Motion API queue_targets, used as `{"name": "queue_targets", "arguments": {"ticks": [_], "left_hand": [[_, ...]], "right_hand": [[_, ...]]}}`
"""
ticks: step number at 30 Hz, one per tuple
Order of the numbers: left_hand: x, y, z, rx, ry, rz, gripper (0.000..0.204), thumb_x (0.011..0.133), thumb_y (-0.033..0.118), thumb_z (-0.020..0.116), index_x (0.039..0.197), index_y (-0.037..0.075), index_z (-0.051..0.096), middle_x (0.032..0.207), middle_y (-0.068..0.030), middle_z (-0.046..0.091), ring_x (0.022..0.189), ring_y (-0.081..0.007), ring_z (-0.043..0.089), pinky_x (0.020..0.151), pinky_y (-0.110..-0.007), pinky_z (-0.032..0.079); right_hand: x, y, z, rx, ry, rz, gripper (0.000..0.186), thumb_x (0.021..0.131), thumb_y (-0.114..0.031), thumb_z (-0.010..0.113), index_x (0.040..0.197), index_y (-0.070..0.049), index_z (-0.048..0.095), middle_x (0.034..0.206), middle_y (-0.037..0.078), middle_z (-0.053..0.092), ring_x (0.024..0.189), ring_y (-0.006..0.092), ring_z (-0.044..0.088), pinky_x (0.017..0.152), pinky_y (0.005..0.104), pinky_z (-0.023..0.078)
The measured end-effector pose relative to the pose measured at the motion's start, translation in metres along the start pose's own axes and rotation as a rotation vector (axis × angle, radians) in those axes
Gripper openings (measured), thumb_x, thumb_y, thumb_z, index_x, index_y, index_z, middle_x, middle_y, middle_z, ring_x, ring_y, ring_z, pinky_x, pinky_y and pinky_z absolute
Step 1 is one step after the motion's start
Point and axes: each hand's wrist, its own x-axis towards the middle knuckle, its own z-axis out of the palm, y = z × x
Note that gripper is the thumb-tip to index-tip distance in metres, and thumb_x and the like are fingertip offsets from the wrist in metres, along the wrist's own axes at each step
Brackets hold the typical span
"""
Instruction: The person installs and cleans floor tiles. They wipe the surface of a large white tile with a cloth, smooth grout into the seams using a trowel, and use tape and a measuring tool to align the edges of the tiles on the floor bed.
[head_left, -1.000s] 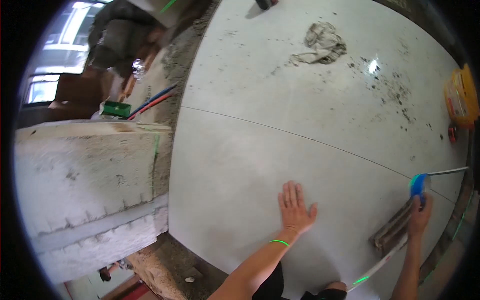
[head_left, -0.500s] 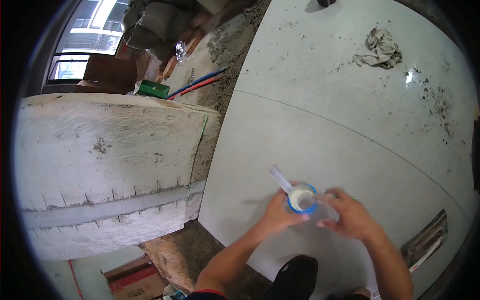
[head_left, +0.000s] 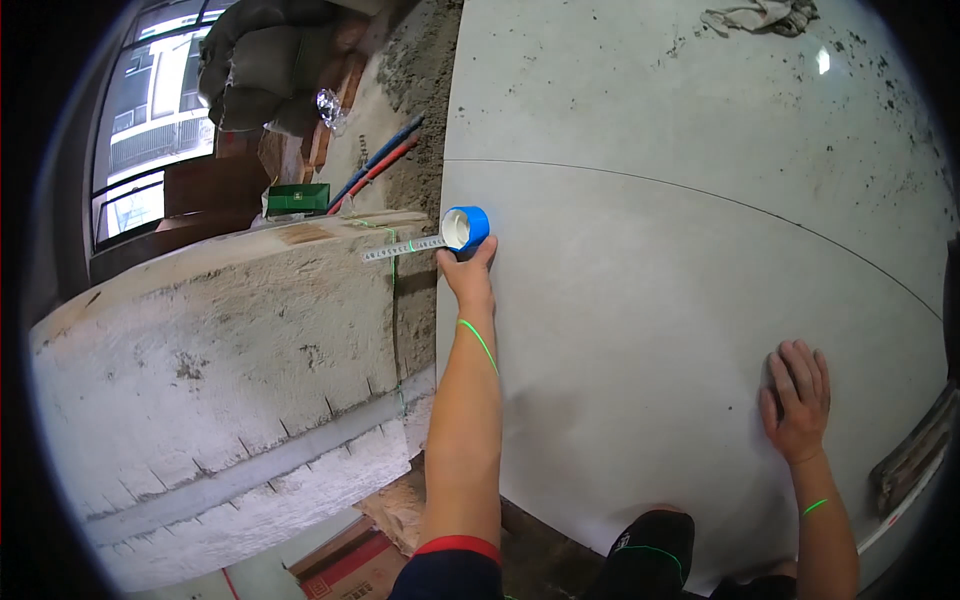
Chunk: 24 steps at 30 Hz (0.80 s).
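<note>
At the left edge of the large pale tile [head_left: 620,300], my left hand [head_left: 468,272] reaches far forward and grips a roll of tape [head_left: 478,228]. The roll is blue outside, with a white hollow core facing up and left. From it a pale printed strip [head_left: 402,250] runs left over the end of the rough white block [head_left: 230,320]. Whether the strip touches the block I cannot tell. My right hand [head_left: 797,395] lies flat on the tile at the right, fingers stretched, holding nothing.
A bright green line crosses the block's end and both my forearms. Beyond the block are a green box [head_left: 298,198], blue and red pipes [head_left: 375,170] and dark stuffed sacks [head_left: 265,65]. A crumpled cloth [head_left: 765,16] lies on the far tile. My knee [head_left: 655,540] rests low in front.
My left hand has carried the roll forward and left to the block's end. My right hand has left the roll and come down on the tile. The view has shifted too.
</note>
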Motion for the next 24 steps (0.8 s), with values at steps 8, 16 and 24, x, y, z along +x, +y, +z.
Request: {"name": "queue_targets", "arguments": {"ticks": [8, 16, 24], "left_hand": [[-0.01, -0.003, 0.002, -0.099, 0.003, 0.067, 0.063, 0.071, 0.001, 0.079, 0.12, -0.002, 0.04, 0.121, -0.0126, 0.049, 0.11, -0.0216, 0.05, 0.097, -0.035, 0.041], [0.001, 0.014, 0.021, -0.147, 0.101, 0.026, 0.074, 0.069, 0.007, 0.082, 0.126, -0.005, 0.037, 0.12, -0.0153, 0.052, 0.108, -0.0225, 0.053, 0.095, -0.034, 0.044], [-0.119, -0.053, -0.117, -0.052, 0.332, -0.04, 0.053, 0.072, 0.013, 0.076, 0.114, -0.004, 0.048, 0.106, -0.0107, 0.056, 0.096, -0.0215, 0.054, 0.089, -0.035, 0.043]], "right_hand": [[0.009, -0.003, -0.005, -0.034, -0.019, -0.02, 0.038, 0.081, -0.014, 0.059, 0.118, -0.007, 0.061, 0.131, 0.009, 0.053, 0.124, 0.0292, 0.049, 0.107, 0.0469, 0.034], [0.003, 0.002, -0.002, -0.021, -0.005, -0.049, 0.042, 0.081, -0.012, 0.057, 0.123, -0.006, 0.056, 0.131, 0.01, 0.052, 0.124, 0.0309, 0.048, 0.107, 0.0486, 0.034], [0.0, 0.001, -0.002, -0.002, 0.013, -0.102, 0.044, 0.081, -0.006, 0.056, 0.125, -0.002, 0.055, 0.132, 0.014, 0.052, 0.125, 0.0325, 0.047, 0.107, 0.0478, 0.034]]}}
